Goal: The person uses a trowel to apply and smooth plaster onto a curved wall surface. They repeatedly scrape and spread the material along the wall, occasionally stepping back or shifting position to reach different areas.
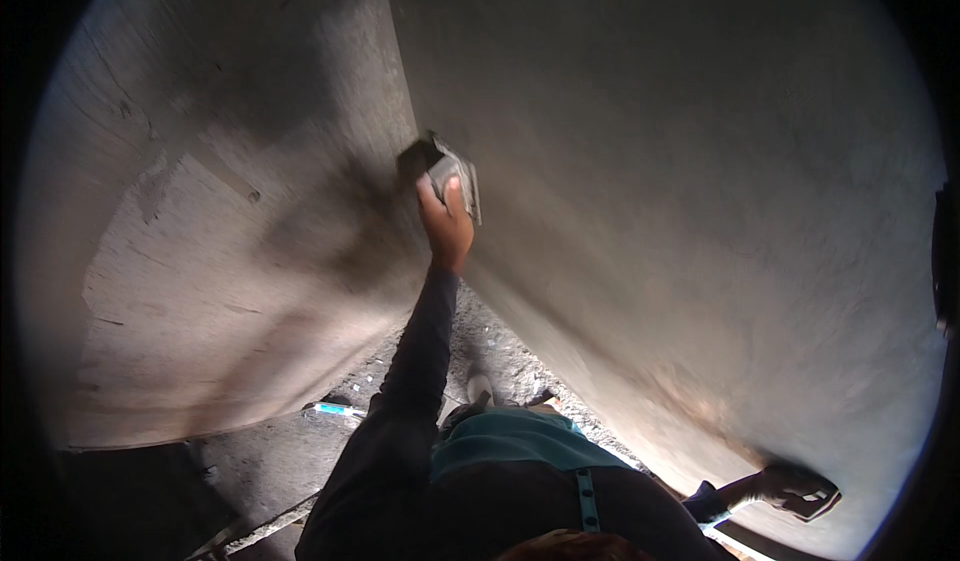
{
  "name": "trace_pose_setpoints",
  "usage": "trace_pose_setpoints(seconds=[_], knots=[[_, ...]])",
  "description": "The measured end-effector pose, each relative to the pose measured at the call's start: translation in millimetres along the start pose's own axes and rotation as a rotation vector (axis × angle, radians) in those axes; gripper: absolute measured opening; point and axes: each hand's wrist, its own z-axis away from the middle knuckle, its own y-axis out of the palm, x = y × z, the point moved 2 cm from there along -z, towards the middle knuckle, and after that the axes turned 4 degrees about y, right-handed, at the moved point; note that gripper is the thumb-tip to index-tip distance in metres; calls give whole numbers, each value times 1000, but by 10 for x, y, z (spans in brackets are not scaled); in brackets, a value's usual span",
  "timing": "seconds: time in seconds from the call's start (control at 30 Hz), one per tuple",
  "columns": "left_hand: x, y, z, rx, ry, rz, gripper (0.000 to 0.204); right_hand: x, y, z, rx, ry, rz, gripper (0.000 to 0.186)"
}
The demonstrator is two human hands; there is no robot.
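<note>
My left hand [447,216] reaches up to the corner between the streaked left panel [230,281] and the smooth grey right wall [690,181], gripping a grey, flat-faced block tool [463,176] with its thumb and fingers. The tool is at the seam, and its contact with the surface is partly hidden by the hand. Low on the right, my right hand [792,491] is against the right wall with curled fingers; it is shadowed, and I cannot make out what, if anything, is in it.
Below is a rough concrete floor [250,496] with small debris, narrowing into the corner, and my shoe [480,389] on it. A light blue-and-white slim item [333,408] lies at the foot of the left panel. A dark shape [943,251] shows at the far right rim.
</note>
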Motion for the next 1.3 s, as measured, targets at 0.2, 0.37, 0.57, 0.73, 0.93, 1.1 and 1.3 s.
trace_pose_setpoints(seconds=[0.2,0.37,0.57,0.73,0.93,1.1,1.3], knots=[[-228,17,-173,16,18,-3,46,293,111,-133,-178,-14,-54,53],[-196,17,-229,-40,95,-40,46,268,124,-142,-140,44,-87,53],[-427,0,-412,11,21,-44,46,318,83,-222,-112,-70,-123,51],[-299,42,-235,-104,127,-60,46,333,91,-131,-180,-27,-124,50],[-599,46,-672,-57,-35,33,49,332,70,-186,-171,-86,-102,51],[-445,70,-251,-78,37,70,49,-367,76,-12,-156,5,-76,52],[-952,68,-926,-23,30,24,52,-87,15,-52,-80,-48,-66,43]])
